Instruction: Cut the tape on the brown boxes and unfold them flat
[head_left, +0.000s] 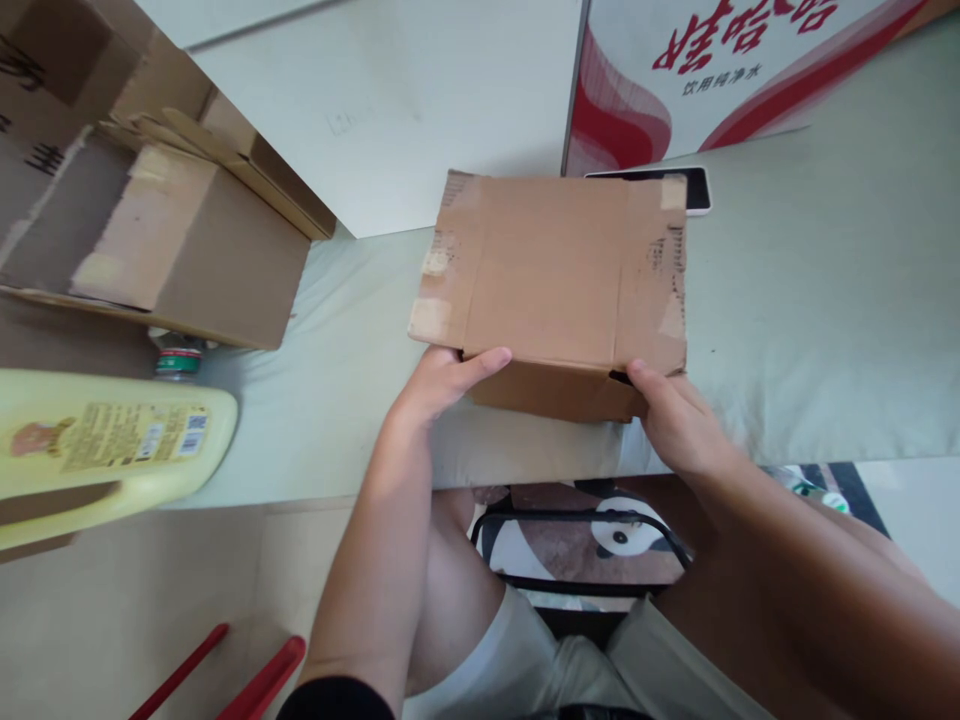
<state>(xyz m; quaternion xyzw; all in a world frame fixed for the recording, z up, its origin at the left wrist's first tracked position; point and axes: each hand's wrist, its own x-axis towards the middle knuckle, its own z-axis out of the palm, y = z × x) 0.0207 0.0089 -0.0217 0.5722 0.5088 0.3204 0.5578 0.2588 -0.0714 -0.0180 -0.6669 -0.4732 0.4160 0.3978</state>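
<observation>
In front of me on the pale green cloth is a brown cardboard box (551,270), its flaps spread out to the left and right, with torn tape patches at their ends. My left hand (448,382) grips the near left corner, thumb on the top edge and fingers hidden beneath the flap. At the near right corner my right hand (675,412) holds the box, thumb on the flap, the other fingers mostly out of sight. Behind the box's far right corner a phone (699,190) lies partly covered.
A white panel (405,90) and a red-and-white printed carton (675,80) stand at the back. To the left are several cardboard boxes (232,240), a bottle (178,358) and a yellow jug (142,440). A panda-patterned stool (577,545) is below the edge.
</observation>
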